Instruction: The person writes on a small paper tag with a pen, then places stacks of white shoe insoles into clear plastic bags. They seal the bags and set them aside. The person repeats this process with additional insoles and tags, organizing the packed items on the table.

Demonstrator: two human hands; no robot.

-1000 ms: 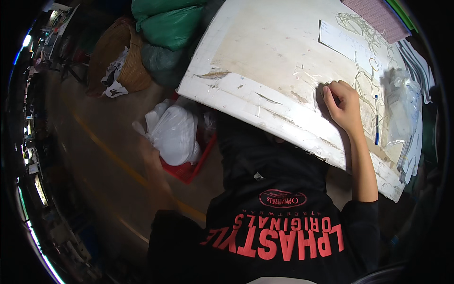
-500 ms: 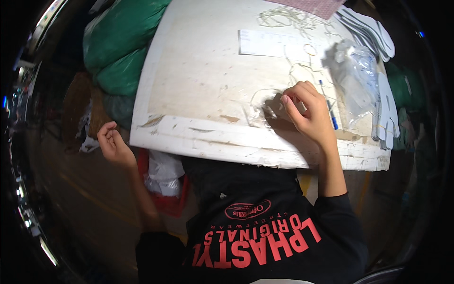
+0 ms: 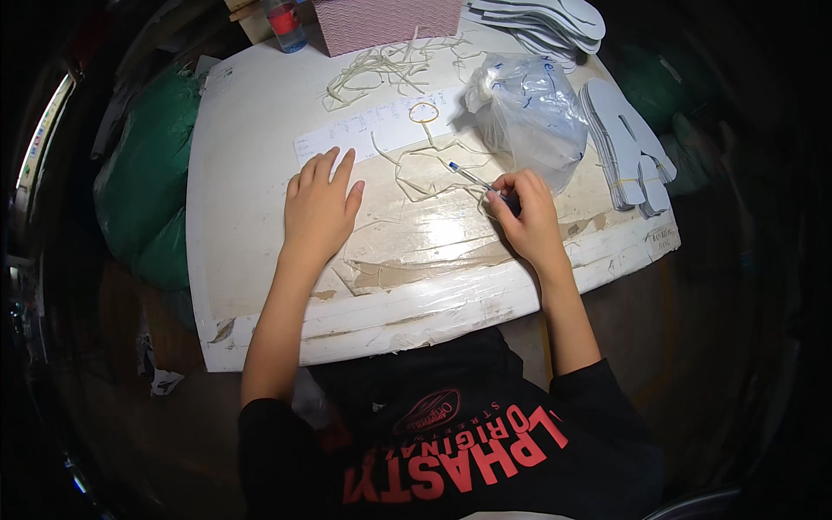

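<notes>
My left hand [image 3: 319, 208] lies palm down on the white tabletop [image 3: 247, 251], fingers stretched, their tips at the lower edge of a long strip of paper [image 3: 347, 130] with writing on it. Farther right, my right hand [image 3: 530, 217] has its thumb and fingers closed on a blue pen [image 3: 468, 175], whose capped-looking end points up and left. The lower part of the pen is hidden by the fingers. Pale loose strings [image 3: 416, 186] lie between the hands, and a yellow rubber band [image 3: 424, 112] rests on the paper.
A see-through plastic bag [image 3: 533, 117] stands beyond my right hand. Stacks of grey-white insole-shaped pieces [image 3: 615, 143] lie at the right. Tangled strings [image 3: 373, 74], a pink box [image 3: 386, 24] and a bottle [image 3: 284, 26] are at the back. A green sack [image 3: 147, 182] stands left of the table.
My left hand has come from beside the table onto its top, by the paper. My right hand has taken hold of the pen. The view has shifted, showing more of the table's far side.
</notes>
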